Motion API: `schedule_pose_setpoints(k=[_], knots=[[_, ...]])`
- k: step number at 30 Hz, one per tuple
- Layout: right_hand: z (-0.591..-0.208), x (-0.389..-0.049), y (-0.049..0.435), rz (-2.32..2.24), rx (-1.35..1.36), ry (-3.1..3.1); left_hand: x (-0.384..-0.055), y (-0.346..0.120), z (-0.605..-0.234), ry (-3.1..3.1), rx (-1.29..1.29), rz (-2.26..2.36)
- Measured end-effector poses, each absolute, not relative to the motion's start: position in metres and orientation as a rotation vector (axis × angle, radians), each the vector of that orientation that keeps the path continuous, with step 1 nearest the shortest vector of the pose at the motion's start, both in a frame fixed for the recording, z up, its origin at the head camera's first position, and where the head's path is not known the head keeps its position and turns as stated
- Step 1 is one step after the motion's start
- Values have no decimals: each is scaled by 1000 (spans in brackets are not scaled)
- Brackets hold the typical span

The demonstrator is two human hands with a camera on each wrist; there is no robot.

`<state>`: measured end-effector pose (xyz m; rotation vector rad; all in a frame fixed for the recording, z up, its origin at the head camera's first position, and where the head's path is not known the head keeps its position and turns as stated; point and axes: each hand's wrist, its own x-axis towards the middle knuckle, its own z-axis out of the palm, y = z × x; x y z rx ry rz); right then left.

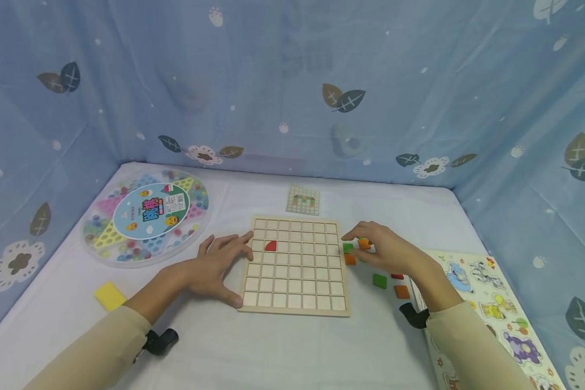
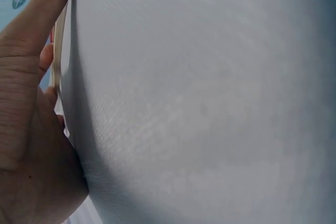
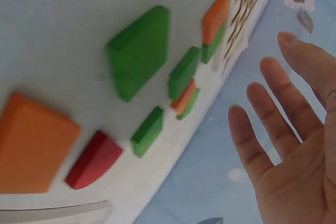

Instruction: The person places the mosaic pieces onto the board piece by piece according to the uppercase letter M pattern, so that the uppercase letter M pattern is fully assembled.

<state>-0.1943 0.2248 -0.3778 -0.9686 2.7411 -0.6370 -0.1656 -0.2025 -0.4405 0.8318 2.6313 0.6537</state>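
1. Left hand [image 1: 208, 272] — spread, gripping nothing — touches the central board [image 1: 294, 277] at nine o'clock, likely steadying it.
2. Right hand [image 1: 384, 248], loosely open, empty, hovers near blocks [image 1: 380, 280] at three o'clock, presumably laid within reach.
3. Card [image 1: 303, 201] at twelve, probably for easy viewing.

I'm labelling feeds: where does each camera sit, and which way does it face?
Head: worn on the head, looking forward and down at the grid board; left hand, right hand and beige sleeves show.
Left wrist: on that wrist, facing mostly white tabletop; left hand partly shows.
Right wrist: on that wrist, facing loose tiles; the right hand shows.
Shared: head and right wrist show those loose tiles.
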Motion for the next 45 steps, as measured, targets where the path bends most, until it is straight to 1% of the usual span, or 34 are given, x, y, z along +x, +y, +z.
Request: schedule_pose_setpoints(k=[10, 18, 33, 41, 45], knots=[[-395, -194, 248, -714, -964, 2753, -168, -197, -442, 2632, 816, 644], [-401, -195, 258, -733, -945, 2755, -168, -199, -440, 2629, 821, 627], [-408, -198, 259, -653, -800, 2721, -166, -199, -433, 2611, 812, 645], [-405, -199, 260, -660, -821, 2688, -168, -199, -433, 2607, 817, 641], [-407, -202, 260, -741, -805, 2655, -168, -199, -436, 2605, 809, 644]])
